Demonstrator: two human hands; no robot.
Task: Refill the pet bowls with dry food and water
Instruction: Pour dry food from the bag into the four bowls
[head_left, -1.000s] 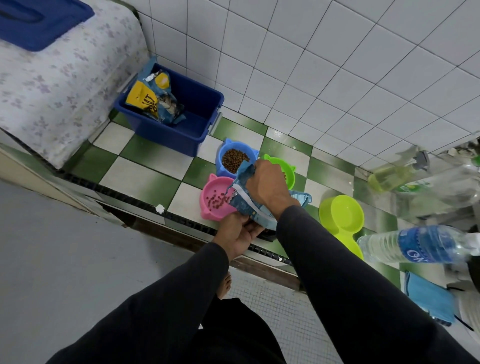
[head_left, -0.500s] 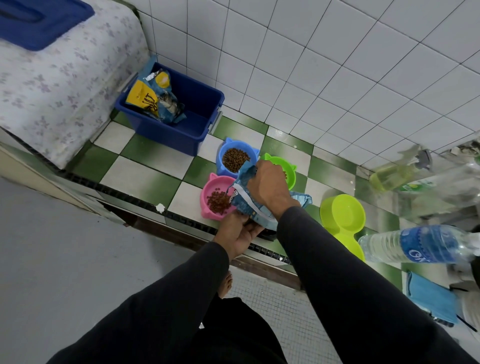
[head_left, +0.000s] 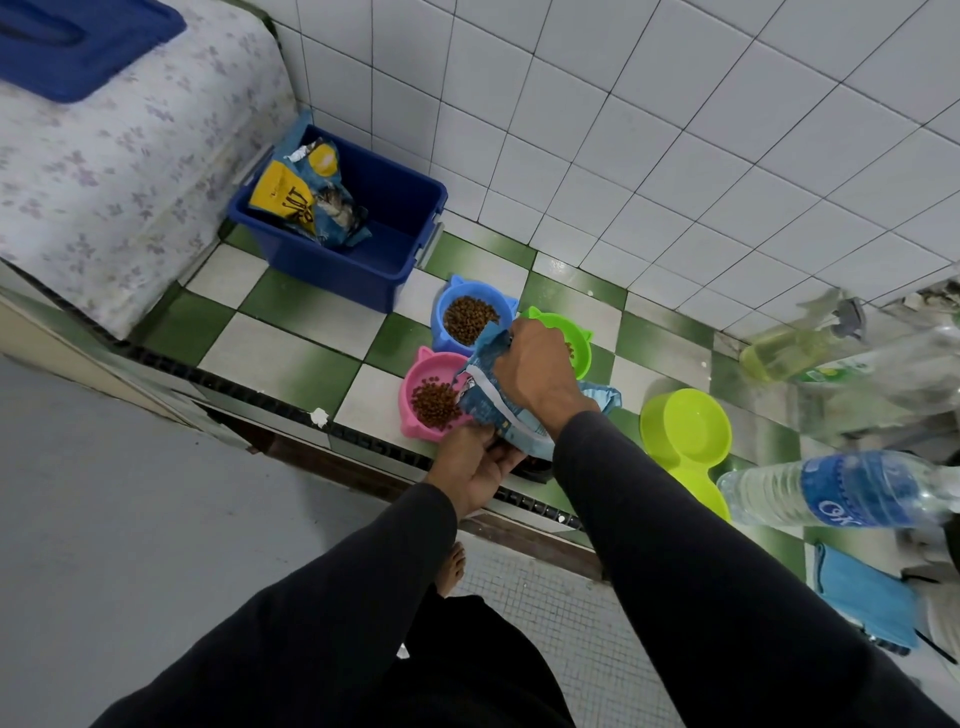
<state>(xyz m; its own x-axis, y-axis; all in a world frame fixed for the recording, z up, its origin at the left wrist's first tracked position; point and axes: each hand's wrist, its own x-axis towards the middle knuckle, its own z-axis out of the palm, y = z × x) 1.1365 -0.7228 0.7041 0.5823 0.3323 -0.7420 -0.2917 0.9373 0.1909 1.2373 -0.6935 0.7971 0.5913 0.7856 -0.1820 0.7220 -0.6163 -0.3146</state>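
Green and white checkered floor tiles ran along the white tiled wall, and on them sat our three small bowls in a cluster. We had our right hand (head_left: 535, 364) closed around the upper part of the blue food bag (head_left: 498, 410), while our left hand (head_left: 475, 467) gripped its lower end from beneath, so the bag hung tilted with its mouth over the pink bowl (head_left: 423, 371). That bowl held a pile of brown kibble, the blue bowl (head_left: 470, 317) behind it looked well filled, and the green bowl (head_left: 579, 345) was mostly hidden by our right hand. A lime double dish (head_left: 685, 431) stood empty to the right, near a water bottle (head_left: 841, 488) lying on its side. We judged the bag soft and crinkly, light enough for two hands, yet liable to slump and dump kibble suddenly; holding it near the mouth and under the base seemed the safest way to meter the flow.
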